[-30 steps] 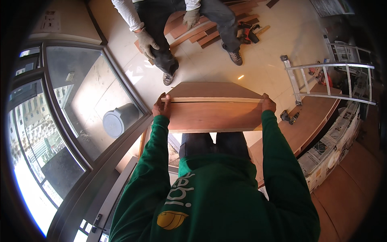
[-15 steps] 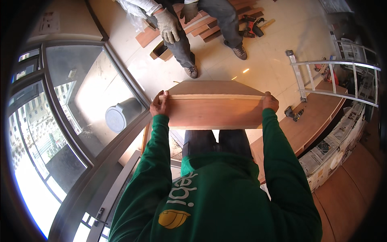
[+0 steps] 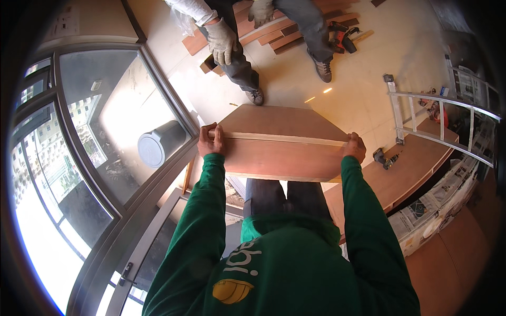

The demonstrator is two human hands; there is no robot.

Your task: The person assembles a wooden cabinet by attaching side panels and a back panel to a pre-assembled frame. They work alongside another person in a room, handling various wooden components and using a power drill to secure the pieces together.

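A boxy reddish-brown wooden piece with pale edges is held up in front of my thighs. Its front side and its wide top face both show. My left hand is closed on the upper left corner, fingers over the pale edge. At the opposite end, my right hand grips the upper right corner. The piece's underside is hidden, and I cannot tell whether it rests on anything.
Ahead, a co-worker's gloved hand hangs by a knee, near wooden planks and a red power tool. At right are a drill, a long wooden panel and an aluminium ladder. A window frame borders my left.
The wooden piece sits slightly lower in view, with more of its top face showing. Both hands keep their grip. The surroundings have shifted a little with my head.
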